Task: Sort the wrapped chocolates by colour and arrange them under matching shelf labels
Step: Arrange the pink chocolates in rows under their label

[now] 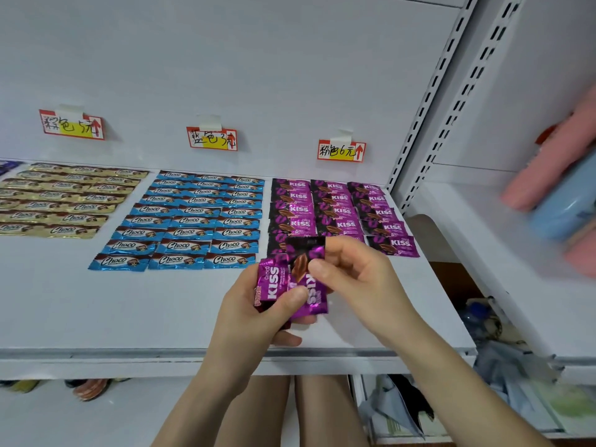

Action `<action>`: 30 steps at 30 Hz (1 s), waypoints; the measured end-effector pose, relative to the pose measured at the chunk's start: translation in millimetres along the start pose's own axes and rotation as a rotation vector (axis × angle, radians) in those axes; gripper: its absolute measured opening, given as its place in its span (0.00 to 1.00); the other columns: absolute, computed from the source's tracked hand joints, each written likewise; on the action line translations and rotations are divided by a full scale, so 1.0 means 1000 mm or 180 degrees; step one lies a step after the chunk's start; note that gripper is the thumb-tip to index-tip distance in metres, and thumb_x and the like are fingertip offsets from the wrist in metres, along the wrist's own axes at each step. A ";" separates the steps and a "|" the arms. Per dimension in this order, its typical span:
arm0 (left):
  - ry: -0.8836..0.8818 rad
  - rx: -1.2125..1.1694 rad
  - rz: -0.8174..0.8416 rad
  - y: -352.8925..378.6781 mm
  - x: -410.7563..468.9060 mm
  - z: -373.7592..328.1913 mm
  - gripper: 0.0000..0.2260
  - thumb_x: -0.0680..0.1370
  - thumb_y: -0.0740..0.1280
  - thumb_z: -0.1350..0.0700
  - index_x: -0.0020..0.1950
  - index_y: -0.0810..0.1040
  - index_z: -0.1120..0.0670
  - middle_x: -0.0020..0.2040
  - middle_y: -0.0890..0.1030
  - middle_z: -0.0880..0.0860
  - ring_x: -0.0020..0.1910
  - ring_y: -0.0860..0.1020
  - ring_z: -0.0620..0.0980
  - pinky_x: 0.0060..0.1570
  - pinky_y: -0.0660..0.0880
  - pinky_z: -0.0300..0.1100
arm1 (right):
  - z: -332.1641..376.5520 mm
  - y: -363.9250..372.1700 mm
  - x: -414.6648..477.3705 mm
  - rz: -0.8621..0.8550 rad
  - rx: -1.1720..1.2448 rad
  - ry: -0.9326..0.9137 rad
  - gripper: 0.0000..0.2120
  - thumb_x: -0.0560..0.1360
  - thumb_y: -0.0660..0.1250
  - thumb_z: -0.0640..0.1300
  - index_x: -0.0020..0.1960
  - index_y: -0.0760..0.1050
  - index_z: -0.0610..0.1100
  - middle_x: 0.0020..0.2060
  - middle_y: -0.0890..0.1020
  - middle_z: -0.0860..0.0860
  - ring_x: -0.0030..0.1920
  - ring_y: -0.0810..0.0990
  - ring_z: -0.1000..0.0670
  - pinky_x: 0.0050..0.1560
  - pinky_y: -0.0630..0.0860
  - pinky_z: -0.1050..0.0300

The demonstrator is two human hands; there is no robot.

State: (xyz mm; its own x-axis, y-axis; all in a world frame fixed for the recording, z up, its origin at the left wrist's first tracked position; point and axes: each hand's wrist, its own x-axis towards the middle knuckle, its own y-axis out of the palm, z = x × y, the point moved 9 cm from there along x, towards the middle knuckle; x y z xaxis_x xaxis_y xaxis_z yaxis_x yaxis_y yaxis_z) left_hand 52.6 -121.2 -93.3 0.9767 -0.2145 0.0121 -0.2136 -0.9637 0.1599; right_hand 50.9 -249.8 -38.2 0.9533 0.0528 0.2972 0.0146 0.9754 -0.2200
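On the white shelf (129, 304) lie three blocks of wrapped chocolates: gold ones (61, 201) at the left, blue Choco ones (193, 221) in the middle, purple Kiss ones (338, 214) at the right. A red and yellow label hangs on the back wall above each block: left label (72, 124), middle label (212, 139), right label (341, 151). My left hand (258, 311) grips a small stack of purple Kiss chocolates (274, 283) above the shelf's front. My right hand (354, 279) pinches the top purple chocolate (309, 285) of that stack, just in front of the purple block.
A slotted white upright (429, 98) bounds the shelf at the right. Beyond it, a neighbouring shelf holds blurred pink and blue items (561, 201). Below the shelf edge (193, 353) are my legs, shoes (90, 387) on the floor and bagged goods (503, 375).
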 end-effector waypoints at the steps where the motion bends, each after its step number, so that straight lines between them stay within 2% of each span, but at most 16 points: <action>1: -0.0051 -0.0036 0.0001 0.001 0.000 0.002 0.18 0.65 0.69 0.48 0.53 0.75 0.52 0.39 0.84 0.52 0.36 0.84 0.51 0.26 0.77 0.39 | -0.005 -0.010 0.002 -0.0075 -0.0062 0.0087 0.09 0.74 0.66 0.37 0.48 0.76 0.50 0.35 0.80 0.56 0.37 0.78 0.61 0.39 0.74 0.68; 3: -0.0156 -0.0132 -0.0072 -0.001 0.001 0.008 0.17 0.68 0.65 0.46 0.54 0.74 0.53 0.39 0.84 0.54 0.38 0.84 0.53 0.28 0.78 0.40 | -0.021 -0.036 0.009 -0.0201 -0.0409 0.0394 0.11 0.75 0.65 0.39 0.55 0.76 0.49 0.40 0.80 0.54 0.42 0.78 0.60 0.45 0.75 0.65; 6: -0.0239 -0.0216 -0.0163 -0.004 0.003 0.011 0.17 0.69 0.63 0.46 0.55 0.74 0.53 0.40 0.84 0.55 0.39 0.84 0.53 0.28 0.78 0.40 | -0.044 -0.058 0.016 0.0316 -0.1721 0.0630 0.13 0.76 0.64 0.41 0.60 0.76 0.43 0.48 0.80 0.52 0.48 0.77 0.56 0.48 0.71 0.66; 10: -0.0248 -0.0183 -0.0144 0.003 0.005 0.012 0.16 0.72 0.63 0.48 0.55 0.74 0.55 0.40 0.84 0.55 0.39 0.84 0.53 0.28 0.77 0.40 | -0.059 -0.062 0.015 0.0556 -0.2491 0.0652 0.13 0.76 0.65 0.43 0.60 0.76 0.43 0.52 0.81 0.48 0.53 0.78 0.50 0.51 0.73 0.55; 13: -0.0266 -0.0178 -0.0147 0.004 0.006 0.015 0.12 0.75 0.62 0.51 0.55 0.74 0.55 0.40 0.84 0.55 0.39 0.84 0.53 0.28 0.78 0.40 | -0.053 -0.063 0.008 0.0232 -0.3207 0.0300 0.12 0.76 0.64 0.47 0.57 0.76 0.43 0.50 0.79 0.48 0.52 0.74 0.48 0.47 0.71 0.54; 15: -0.0285 -0.0176 -0.0193 0.002 0.007 0.016 0.09 0.77 0.61 0.53 0.55 0.74 0.55 0.40 0.84 0.54 0.39 0.84 0.53 0.27 0.78 0.40 | -0.044 -0.062 -0.006 -0.0199 -0.3331 0.0063 0.10 0.76 0.64 0.48 0.54 0.77 0.44 0.48 0.79 0.49 0.50 0.73 0.48 0.42 0.69 0.56; 18: -0.0308 -0.0174 -0.0266 -0.002 0.008 0.019 0.07 0.79 0.60 0.55 0.55 0.74 0.54 0.40 0.84 0.54 0.39 0.84 0.53 0.27 0.78 0.39 | -0.045 -0.050 -0.029 -0.0386 -0.3486 -0.0055 0.10 0.75 0.65 0.47 0.52 0.79 0.43 0.47 0.80 0.49 0.49 0.75 0.48 0.39 0.69 0.59; 19: -0.0321 -0.0179 -0.0274 -0.002 0.009 0.020 0.07 0.79 0.60 0.55 0.55 0.74 0.54 0.40 0.84 0.54 0.39 0.84 0.53 0.27 0.78 0.39 | -0.048 -0.047 -0.032 -0.0372 -0.3523 -0.0045 0.11 0.75 0.65 0.46 0.54 0.79 0.43 0.49 0.80 0.49 0.51 0.76 0.48 0.41 0.71 0.59; 21: -0.0341 -0.0191 -0.0270 -0.001 0.010 0.021 0.07 0.79 0.60 0.55 0.55 0.74 0.54 0.40 0.84 0.54 0.39 0.84 0.52 0.28 0.78 0.40 | -0.057 -0.045 -0.030 -0.0260 -0.3477 0.0084 0.15 0.77 0.62 0.47 0.61 0.76 0.44 0.57 0.78 0.50 0.58 0.73 0.49 0.50 0.72 0.58; 24: -0.0331 -0.0217 -0.0276 -0.002 0.010 0.020 0.07 0.79 0.60 0.56 0.55 0.74 0.54 0.41 0.84 0.54 0.39 0.84 0.52 0.27 0.78 0.39 | -0.065 -0.042 -0.020 -0.0010 -0.3254 0.0121 0.19 0.79 0.56 0.50 0.68 0.70 0.46 0.66 0.71 0.52 0.66 0.66 0.53 0.62 0.63 0.63; 28: -0.0347 -0.0268 -0.0318 -0.006 0.011 0.020 0.07 0.79 0.60 0.56 0.55 0.74 0.54 0.40 0.84 0.54 0.38 0.84 0.53 0.27 0.78 0.40 | -0.069 -0.038 -0.015 0.0127 -0.3053 0.0117 0.20 0.80 0.56 0.51 0.70 0.67 0.47 0.71 0.66 0.52 0.71 0.59 0.55 0.65 0.53 0.66; 30: -0.0347 -0.0273 -0.0323 -0.007 0.011 0.020 0.08 0.79 0.61 0.56 0.56 0.74 0.54 0.40 0.84 0.54 0.39 0.84 0.53 0.28 0.78 0.40 | -0.064 -0.044 -0.017 -0.0129 -0.2952 0.0028 0.19 0.79 0.58 0.50 0.68 0.70 0.46 0.69 0.68 0.51 0.69 0.61 0.55 0.65 0.55 0.65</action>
State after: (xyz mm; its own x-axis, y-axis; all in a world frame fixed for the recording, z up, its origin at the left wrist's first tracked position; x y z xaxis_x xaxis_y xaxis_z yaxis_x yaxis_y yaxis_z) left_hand 64.3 -119.6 -114.5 0.9839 -0.1371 -0.1149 -0.1066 -0.9653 0.2385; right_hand 53.7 -306.8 -92.8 0.9490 0.0170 0.3148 0.2798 0.4147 -0.8659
